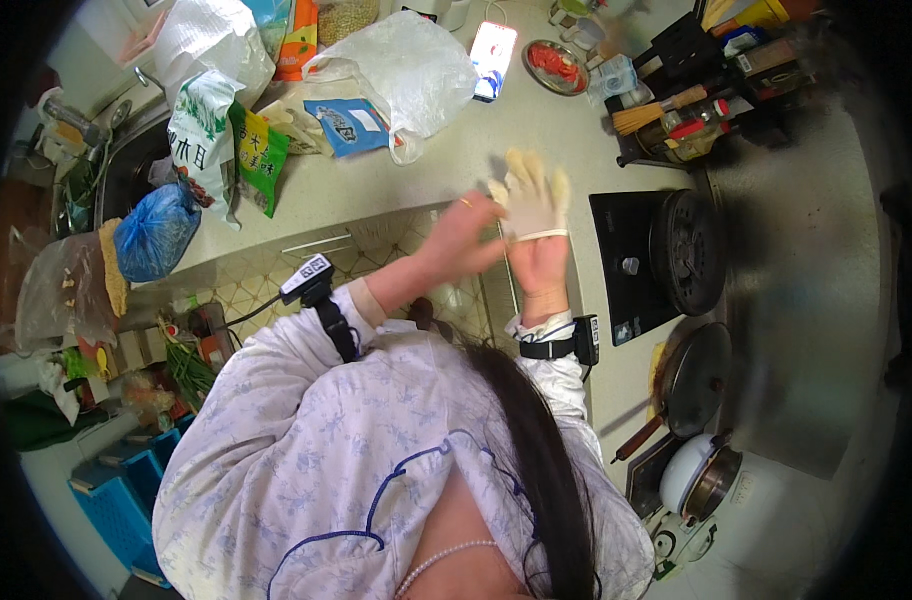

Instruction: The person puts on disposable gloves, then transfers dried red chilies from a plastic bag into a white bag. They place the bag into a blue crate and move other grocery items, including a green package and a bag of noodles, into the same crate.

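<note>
My right hand [534, 214] is raised over the counter's front edge, its fingers apart and holding nothing. A thin cream-coloured glove covers its fingers and part of the hand, while the lower hand and wrist are bare. My left hand [463, 236], bare with a ring on one finger, is beside the glove's left edge. It is blurred, and whether its fingers grip the glove cannot be told. Beyond the hands, a lit phone [493, 60] lies on the counter [456, 165], near a metal plate [555, 67] of red food pieces.
At the left are a white plastic bag [403, 75], food packets [257, 157], a blue bag [158, 232] and a sink [129, 169]. A black hob [624, 262], a lidded-looking pan [700, 379] and a bottle rack [651, 154] stand at the right.
</note>
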`<state>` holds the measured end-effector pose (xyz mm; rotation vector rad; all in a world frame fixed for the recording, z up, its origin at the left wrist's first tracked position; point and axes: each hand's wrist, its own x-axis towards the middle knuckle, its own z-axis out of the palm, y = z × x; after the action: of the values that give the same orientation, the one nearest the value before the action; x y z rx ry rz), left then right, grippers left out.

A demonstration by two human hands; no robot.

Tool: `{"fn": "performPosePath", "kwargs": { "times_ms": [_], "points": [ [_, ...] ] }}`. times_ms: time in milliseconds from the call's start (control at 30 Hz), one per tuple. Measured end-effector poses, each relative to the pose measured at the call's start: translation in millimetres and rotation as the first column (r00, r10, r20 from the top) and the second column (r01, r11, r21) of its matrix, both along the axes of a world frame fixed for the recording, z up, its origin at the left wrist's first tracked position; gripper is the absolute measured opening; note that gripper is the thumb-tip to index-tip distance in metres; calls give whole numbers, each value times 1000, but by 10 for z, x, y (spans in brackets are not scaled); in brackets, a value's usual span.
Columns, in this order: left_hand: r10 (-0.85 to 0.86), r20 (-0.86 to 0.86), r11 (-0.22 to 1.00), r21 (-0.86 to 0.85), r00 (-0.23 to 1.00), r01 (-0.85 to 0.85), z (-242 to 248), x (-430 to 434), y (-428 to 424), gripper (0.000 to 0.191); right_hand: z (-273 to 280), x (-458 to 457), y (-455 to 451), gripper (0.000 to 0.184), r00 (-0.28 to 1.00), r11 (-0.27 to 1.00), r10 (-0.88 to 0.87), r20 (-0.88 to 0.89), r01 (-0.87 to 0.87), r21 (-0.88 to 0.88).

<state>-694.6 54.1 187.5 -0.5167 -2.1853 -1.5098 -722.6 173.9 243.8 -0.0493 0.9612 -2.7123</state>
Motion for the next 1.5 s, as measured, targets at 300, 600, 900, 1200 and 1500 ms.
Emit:
{"fn": "performPosePath", "kwargs": {
  "times_ms": [300,600,900,1200,1500],
  "points": [
    [-193,474,980,50,859,192,-32,-128,114,18,-751,135,53,40,998,915,-48,-39,60,399],
    [-471,505,875,166,723,454,-10,-26,54,19,-682,36,125,30,966,913,-216,144,147,381],
    [5,375,997,-72,927,24,-63,-323,316,20,-570,-321,285,53,979,986,-149,142,158,-58],
    [321,308,928,-291,896,-233,-189,-545,530,35,-709,-441,271,49,906,903,-423,25,418,101],
    [-103,744,837,-294,660,462,162,-306,576,30,-493,-527,371,55,932,861,-332,-142,361,358]
  ]
}}
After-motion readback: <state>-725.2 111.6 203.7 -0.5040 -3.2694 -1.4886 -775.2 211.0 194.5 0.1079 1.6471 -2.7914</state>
